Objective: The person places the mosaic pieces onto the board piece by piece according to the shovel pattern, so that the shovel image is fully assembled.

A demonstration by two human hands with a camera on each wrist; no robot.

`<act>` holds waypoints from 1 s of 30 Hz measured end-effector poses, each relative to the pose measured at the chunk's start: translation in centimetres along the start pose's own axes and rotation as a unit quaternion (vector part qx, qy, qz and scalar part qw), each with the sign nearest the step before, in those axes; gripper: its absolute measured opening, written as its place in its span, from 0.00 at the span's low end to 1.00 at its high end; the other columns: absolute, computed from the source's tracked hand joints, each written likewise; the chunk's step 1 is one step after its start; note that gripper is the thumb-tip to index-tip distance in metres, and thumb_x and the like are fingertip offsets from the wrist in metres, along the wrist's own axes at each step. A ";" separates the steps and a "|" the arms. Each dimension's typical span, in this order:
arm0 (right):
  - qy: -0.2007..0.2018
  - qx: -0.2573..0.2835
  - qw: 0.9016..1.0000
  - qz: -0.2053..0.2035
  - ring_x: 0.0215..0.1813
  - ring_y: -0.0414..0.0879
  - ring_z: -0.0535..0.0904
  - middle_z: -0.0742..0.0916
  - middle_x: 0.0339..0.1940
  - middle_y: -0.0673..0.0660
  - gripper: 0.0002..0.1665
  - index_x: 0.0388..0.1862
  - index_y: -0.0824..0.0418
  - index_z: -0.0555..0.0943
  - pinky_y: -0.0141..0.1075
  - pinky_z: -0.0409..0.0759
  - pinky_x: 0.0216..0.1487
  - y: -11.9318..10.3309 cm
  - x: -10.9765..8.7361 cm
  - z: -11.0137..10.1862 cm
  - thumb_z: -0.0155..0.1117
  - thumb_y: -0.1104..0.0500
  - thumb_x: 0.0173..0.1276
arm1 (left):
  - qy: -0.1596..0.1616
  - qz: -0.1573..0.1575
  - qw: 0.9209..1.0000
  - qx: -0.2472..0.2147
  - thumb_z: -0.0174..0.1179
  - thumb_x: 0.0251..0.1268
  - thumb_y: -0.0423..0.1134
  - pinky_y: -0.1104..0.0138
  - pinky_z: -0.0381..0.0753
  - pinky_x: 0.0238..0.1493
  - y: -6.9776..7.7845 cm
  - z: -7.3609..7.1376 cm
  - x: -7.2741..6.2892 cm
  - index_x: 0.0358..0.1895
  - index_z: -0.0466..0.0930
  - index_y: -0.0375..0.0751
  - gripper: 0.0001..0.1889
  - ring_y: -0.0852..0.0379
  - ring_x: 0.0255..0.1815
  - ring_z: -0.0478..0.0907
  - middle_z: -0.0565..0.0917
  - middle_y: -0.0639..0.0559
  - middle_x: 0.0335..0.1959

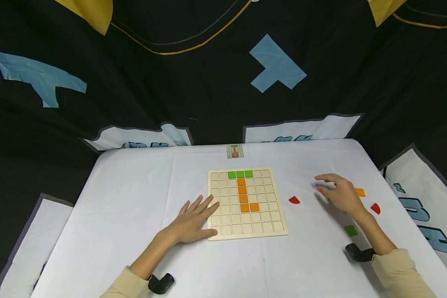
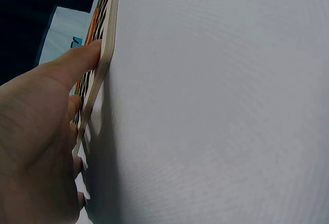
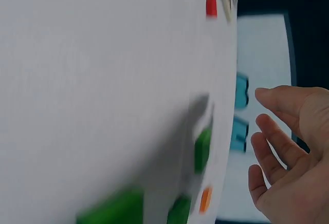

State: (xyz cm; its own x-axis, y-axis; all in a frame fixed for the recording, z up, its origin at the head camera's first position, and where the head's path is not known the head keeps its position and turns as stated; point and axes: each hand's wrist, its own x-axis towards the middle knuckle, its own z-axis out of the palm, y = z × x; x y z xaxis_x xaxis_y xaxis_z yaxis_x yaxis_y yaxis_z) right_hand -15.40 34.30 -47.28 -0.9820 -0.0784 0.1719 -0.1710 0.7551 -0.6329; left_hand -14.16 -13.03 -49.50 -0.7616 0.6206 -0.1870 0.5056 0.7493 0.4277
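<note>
A wooden grid board (image 1: 223, 223) lies on the white table. Three green squares (image 1: 240, 174) sit along its top row, and orange squares (image 1: 243, 190) run down below them, with one more beside the lowest. My left hand (image 1: 191, 223) rests with fingers spread over the board's left edge; the left wrist view has the thumb (image 2: 85, 59) on the board's rim (image 2: 105, 54). To the right of the board, my right hand (image 1: 339, 193) hovers above the table, fingers loosely bent and nothing between them. Near it lie an orange piece (image 1: 360, 192) and a red piece (image 1: 375, 208).
Another red piece (image 1: 294, 200) lies between board and right hand. Green pieces (image 3: 203, 152) show below the right hand in the right wrist view. A small picture card (image 1: 235, 151) lies behind the board. Black devices (image 1: 161, 284) are worn at both wrists. A dark curtain (image 1: 208, 95) hangs behind the table.
</note>
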 end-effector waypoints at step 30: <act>-0.049 -0.047 0.988 0.138 0.62 0.74 0.67 0.74 0.62 0.79 0.24 0.61 0.77 0.75 0.68 0.67 0.60 6.2 0.9 -2.7 0.59 0.65 0.70 | -0.001 0.000 1.000 -0.004 0.57 0.68 0.62 0.37 0.35 0.72 0.1 -0.1 0.0 0.80 0.55 0.50 0.42 0.39 0.80 0.38 0.46 0.47 0.82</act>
State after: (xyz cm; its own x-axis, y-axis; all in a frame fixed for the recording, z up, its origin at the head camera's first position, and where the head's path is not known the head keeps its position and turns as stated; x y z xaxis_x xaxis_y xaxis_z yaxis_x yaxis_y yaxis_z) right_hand -17.11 40.72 -49.02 -0.9940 0.0802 -0.0748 0.1086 0.8137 -0.5711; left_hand -14.13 -12.98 -49.33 -0.7607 0.6208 -0.1895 0.5019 0.7478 0.4347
